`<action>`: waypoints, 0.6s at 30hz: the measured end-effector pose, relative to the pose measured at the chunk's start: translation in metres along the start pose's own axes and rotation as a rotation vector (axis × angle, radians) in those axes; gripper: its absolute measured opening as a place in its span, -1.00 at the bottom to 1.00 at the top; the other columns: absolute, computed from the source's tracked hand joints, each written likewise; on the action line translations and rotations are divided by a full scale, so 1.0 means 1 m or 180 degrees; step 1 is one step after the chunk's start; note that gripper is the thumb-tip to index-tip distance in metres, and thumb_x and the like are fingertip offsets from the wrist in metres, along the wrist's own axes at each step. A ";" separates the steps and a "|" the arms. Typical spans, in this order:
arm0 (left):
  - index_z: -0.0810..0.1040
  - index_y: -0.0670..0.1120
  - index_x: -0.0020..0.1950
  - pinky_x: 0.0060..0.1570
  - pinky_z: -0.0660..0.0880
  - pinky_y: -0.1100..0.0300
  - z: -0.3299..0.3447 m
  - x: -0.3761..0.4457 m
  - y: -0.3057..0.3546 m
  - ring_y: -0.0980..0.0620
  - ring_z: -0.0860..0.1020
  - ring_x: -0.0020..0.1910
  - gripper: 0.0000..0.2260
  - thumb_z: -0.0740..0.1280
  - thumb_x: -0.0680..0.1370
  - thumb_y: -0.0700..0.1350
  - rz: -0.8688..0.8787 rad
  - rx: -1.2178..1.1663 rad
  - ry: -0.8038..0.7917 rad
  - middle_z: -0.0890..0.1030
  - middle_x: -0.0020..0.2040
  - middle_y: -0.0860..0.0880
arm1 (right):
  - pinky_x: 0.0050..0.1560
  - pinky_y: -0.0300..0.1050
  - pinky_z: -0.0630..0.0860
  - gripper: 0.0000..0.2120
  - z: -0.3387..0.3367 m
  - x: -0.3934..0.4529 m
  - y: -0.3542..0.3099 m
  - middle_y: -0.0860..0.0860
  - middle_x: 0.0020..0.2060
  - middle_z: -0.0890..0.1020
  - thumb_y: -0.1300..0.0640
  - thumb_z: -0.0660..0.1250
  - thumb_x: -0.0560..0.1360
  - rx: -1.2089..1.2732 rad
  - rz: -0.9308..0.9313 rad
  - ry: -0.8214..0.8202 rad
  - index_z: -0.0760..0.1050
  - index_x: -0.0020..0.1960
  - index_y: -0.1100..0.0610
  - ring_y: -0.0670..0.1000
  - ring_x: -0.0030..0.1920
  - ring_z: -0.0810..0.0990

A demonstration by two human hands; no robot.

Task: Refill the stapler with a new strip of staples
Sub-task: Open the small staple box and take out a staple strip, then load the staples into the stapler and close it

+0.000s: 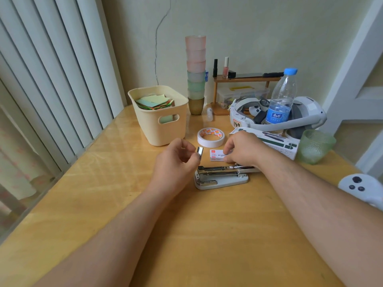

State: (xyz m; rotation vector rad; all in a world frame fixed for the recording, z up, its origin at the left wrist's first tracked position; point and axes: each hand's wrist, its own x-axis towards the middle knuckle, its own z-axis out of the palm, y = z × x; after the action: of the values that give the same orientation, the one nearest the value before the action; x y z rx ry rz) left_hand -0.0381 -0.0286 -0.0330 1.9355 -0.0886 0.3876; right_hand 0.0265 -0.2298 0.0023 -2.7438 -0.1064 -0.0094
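An open grey stapler (220, 176) lies on the wooden table (186, 235) with its metal staple channel exposed. My left hand (176, 162) hovers just left of it and pinches a short silver strip of staples (200, 152) between thumb and fingers. My right hand (241, 149) rests on a small white staple box (216, 155) with red print, directly behind the stapler. My right wrist covers the stapler's rear end.
A roll of white tape (211, 137) sits behind the box. A cream basket (161, 119) of paper stands to the left, a stack of cups (195, 73) behind it. A headset (275, 114), water bottle (283, 96), green glass (315, 146) and a white controller (361, 188) crowd the right.
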 end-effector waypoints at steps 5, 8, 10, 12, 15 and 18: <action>0.58 0.11 0.14 -0.14 0.55 0.08 0.000 -0.002 0.006 -0.04 0.70 -0.12 -0.82 0.45 0.59 -0.09 -0.0055 -0.0673 -0.0193 0.79 -0.12 0.03 | -0.21 -0.19 0.48 -0.91 -0.008 -0.029 -0.015 -0.16 -0.21 0.67 0.01 0.41 0.51 0.0622 -0.0540 0.0693 0.70 -0.07 -0.06 -0.14 -0.15 0.61; 0.56 0.06 0.18 0.01 0.60 0.06 0.001 -0.002 0.009 -0.01 0.67 -0.14 -0.78 0.47 0.58 -0.15 -0.0029 -0.1034 -0.0261 0.79 -0.12 -0.01 | -0.12 -0.19 0.61 -0.90 0.004 -0.046 -0.023 -0.10 -0.16 0.72 -0.05 0.46 0.48 0.2195 -0.0692 0.0376 0.72 -0.07 -0.06 -0.09 -0.09 0.67; 0.55 0.02 0.19 0.02 0.58 0.13 0.001 -0.002 0.008 0.08 0.64 -0.17 -0.76 0.46 0.58 -0.20 -0.0015 -0.1266 -0.0330 0.77 -0.18 0.00 | 0.06 -0.01 0.66 -0.79 0.014 -0.048 -0.022 0.02 -0.08 0.75 -0.08 0.50 0.43 0.2786 -0.0649 0.0048 0.72 0.02 -0.04 0.02 -0.03 0.69; 0.54 0.00 0.18 0.00 0.58 0.22 0.001 -0.002 0.010 0.12 0.66 -0.19 -0.76 0.46 0.57 -0.23 0.0001 -0.1439 -0.0403 0.77 -0.21 0.00 | 0.09 0.02 0.65 -0.77 0.019 -0.048 -0.021 0.10 -0.03 0.75 0.01 0.51 0.45 0.3150 -0.0621 -0.0107 0.71 0.08 0.03 0.04 -0.07 0.66; 0.56 -0.02 0.18 -0.08 0.59 0.28 0.001 -0.004 0.011 0.13 0.69 -0.18 -0.77 0.46 0.57 -0.22 -0.0007 -0.1453 -0.0417 0.78 -0.18 -0.03 | -0.07 -0.15 0.60 -0.84 0.022 -0.050 -0.021 0.08 -0.10 0.72 0.14 0.48 0.51 0.3402 -0.0643 -0.0164 0.70 0.09 0.09 -0.01 -0.14 0.61; 0.58 0.06 0.18 -0.21 0.52 0.21 0.000 -0.002 0.006 0.04 0.67 -0.22 -0.79 0.48 0.57 -0.07 0.0109 -0.0909 -0.0421 0.79 -0.09 -0.02 | -0.11 -0.21 0.57 -0.86 0.023 -0.053 -0.022 -0.03 -0.13 0.70 0.13 0.47 0.51 0.3368 -0.0615 0.0025 0.71 0.06 0.02 -0.06 -0.12 0.66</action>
State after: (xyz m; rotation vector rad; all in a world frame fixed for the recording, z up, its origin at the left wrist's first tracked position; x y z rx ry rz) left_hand -0.0414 -0.0307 -0.0283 1.6771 -0.2505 0.2538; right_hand -0.0278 -0.2051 -0.0116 -1.6705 -0.2797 -0.0124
